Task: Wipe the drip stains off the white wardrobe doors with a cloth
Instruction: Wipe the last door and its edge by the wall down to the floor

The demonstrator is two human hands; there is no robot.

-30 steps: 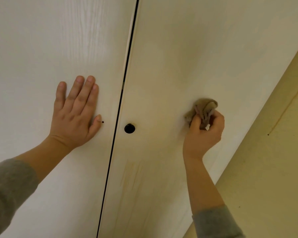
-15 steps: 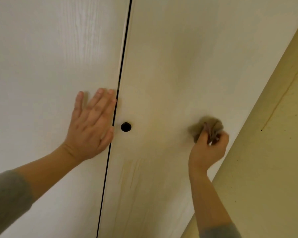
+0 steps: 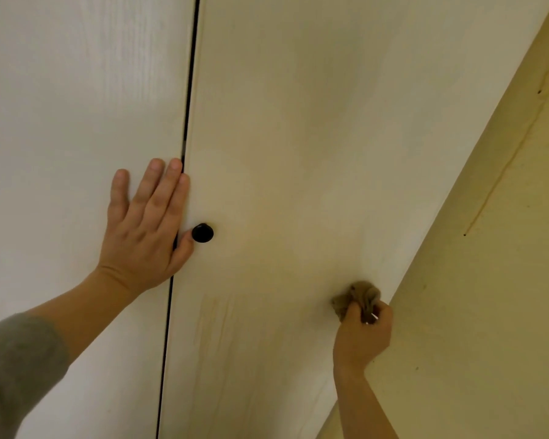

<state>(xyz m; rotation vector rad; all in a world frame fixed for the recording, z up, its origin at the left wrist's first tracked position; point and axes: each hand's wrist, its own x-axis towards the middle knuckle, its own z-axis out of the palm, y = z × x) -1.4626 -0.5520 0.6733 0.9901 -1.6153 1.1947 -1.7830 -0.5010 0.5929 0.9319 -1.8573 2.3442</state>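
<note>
Brown cloth [image 3: 355,299] is bunched in the right hand [image 3: 362,337], fingers curled tight round it, pressed on the right door [image 3: 298,153] near its outer edge, about 4 o'clock from the knob [image 3: 202,232]. Left hand [image 3: 143,229] lies flat, fingers straight, at 9 o'clock of the knob, bracing the doors, which seems smart. If it were me I'd take the cloth to the yellowish drips [image 3: 213,321] at 6 o'clock and rub firmly along the streaks.

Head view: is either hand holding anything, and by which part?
The right hand grips the bunched cloth by its lower part; the left hand holds nothing, flat on the wardrobe.
</note>
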